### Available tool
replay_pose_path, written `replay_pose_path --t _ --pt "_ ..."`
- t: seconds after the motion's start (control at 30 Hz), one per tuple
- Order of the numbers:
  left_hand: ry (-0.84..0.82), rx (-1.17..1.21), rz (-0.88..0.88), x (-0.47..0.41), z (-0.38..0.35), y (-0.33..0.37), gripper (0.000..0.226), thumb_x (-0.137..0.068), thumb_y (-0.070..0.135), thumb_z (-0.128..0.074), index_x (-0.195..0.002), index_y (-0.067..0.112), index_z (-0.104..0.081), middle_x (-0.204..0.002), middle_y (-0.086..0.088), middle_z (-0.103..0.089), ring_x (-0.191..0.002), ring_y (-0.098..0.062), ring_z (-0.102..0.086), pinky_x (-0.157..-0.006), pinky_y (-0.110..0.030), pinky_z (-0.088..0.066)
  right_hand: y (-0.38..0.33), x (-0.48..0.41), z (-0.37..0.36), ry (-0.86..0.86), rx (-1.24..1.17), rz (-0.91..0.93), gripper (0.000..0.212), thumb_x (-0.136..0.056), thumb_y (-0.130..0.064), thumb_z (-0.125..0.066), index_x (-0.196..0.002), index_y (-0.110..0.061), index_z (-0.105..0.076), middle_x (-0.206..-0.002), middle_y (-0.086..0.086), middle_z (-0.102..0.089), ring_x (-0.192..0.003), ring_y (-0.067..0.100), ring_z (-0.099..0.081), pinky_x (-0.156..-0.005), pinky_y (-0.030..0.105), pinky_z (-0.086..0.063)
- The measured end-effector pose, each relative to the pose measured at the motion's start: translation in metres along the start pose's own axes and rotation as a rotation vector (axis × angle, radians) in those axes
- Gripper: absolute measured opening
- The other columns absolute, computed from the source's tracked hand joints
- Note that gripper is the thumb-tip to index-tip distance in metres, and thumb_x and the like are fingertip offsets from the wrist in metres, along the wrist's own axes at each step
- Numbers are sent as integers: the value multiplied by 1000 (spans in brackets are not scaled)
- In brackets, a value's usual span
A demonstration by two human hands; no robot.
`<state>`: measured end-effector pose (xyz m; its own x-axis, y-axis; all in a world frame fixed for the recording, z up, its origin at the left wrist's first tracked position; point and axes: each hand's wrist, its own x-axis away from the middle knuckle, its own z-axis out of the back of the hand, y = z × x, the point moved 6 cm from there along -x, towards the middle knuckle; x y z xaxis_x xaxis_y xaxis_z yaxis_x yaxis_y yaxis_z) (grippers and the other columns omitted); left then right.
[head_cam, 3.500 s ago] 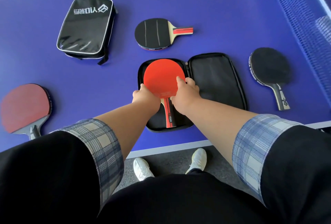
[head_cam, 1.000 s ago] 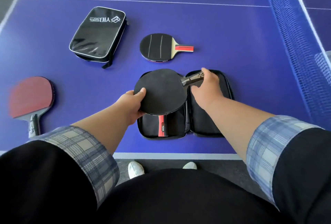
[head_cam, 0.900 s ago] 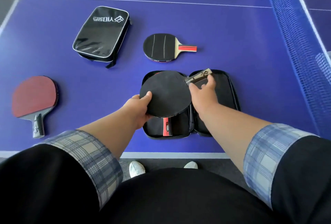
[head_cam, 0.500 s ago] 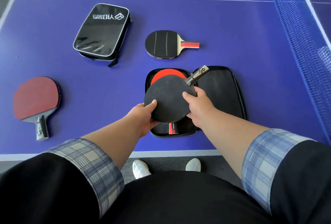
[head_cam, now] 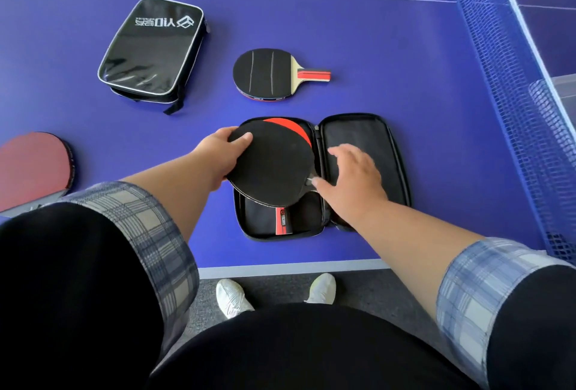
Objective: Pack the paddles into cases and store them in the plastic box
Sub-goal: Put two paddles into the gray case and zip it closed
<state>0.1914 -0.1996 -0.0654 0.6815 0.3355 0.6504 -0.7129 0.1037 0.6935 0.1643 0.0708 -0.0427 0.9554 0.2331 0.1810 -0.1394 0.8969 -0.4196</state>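
Altogether four paddles, two cases; left hand grips one, right hand spread loose.

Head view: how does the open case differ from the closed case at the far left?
The open case lies unfolded in two halves; the closed case is folded shut. The open case holds a red paddle with a black paddle over it; the closed case's contents are hidden. The closed case shows white lettering; the open case shows plain dark lining. Both are black.
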Motion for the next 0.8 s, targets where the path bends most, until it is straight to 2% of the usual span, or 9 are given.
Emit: replay_pose_path --t 0.1,0.17,0.23,0.33,0.4,0.43,0.57,0.7,0.8 --pt "-37 62 -10 -1 -12 5 44 -86 57 -64 -126 42 -58 -115 9 -64 -102 -16 -64 -78 -35 -58 8 2 -14 -375 -113 -19 78 -89 -43 -66 -154 -33 -24 -135 -2 -58 -112 19 -60 -98 38 -46" --pt "37 82 -15 3 -14 11 38 -86 60 -58 -121 47 -58 -110 11 -63 -94 -15 -63 -67 -30 -54 8 5 -15 -386 -105 -28 84 -91 -39 -64 -156 -39 -9 -125 -7 -59 -98 14 -62 -86 34 -48" --pt "185 142 38 6 -10 12 42 -86 64 -49 -125 48 -52 -109 10 -60 -91 -19 -61 -69 -34 -55 2 9 -17 -362 -113 -51 87 -93 -38 -62 -156 -41 -2 -118 -6 -61 -91 13 -62 -81 34 -50" --pt "266 264 99 10 -15 7 50 -86 61 -50 -131 39 -50 -117 6 -60 -105 -27 -63 -93 -45 -53 -11 17 -25 -315 -240 -173 88 -94 -34 -63 -158 -33 -2 -121 1 -62 -107 20 -62 -87 32 -48" --pt "227 197 37 15 -29 3 36 -87 55 -54 -117 36 -54 -106 9 -62 -101 -25 -65 -89 -41 -54 -20 20 -33 -280 -335 -263 99 -90 -32 -68 -158 -26 4 -120 -2 -62 -111 21 -61 -92 33 -48" --pt "208 160 12 18 -36 1 37 -87 52 -57 -119 34 -52 -104 10 -62 -99 -23 -64 -84 -37 -53 -24 21 -38 -269 -362 -295 104 -88 -31 -70 -158 -22 7 -124 -1 -62 -112 21 -61 -95 36 -49" --pt "147 5 -4 17 -41 -6 70 -90 44 -61 -151 33 -27 -127 5 -57 -99 -25 -63 -82 -35 -51 -34 23 -57 -278 -467 -399 105 -85 -26 -75 -159 -18 0 -137 4 -58 -123 24 -56 -103 40 -46" --pt "-6 -341 38 8 -37 -4 78 -96 41 -55 -158 34 -8 -131 -1 -55 -93 -31 -70 -85 -44 -58 -41 25 -67 -279 -597 -533 94 -85 -22 -74 -156 -22 -12 -131 6 -58 -106 23 -61 -76 27 -48" --pt "-23 -401 4 1 -35 -3 76 -98 34 -55 -158 31 -9 -140 -2 -52 -99 -31 -69 -88 -44 -57 -45 23 -71 -266 -638 -580 81 -84 -22 -76 -147 -18 -26 -127 8 -58 -101 23 -61 -80 32 -50"
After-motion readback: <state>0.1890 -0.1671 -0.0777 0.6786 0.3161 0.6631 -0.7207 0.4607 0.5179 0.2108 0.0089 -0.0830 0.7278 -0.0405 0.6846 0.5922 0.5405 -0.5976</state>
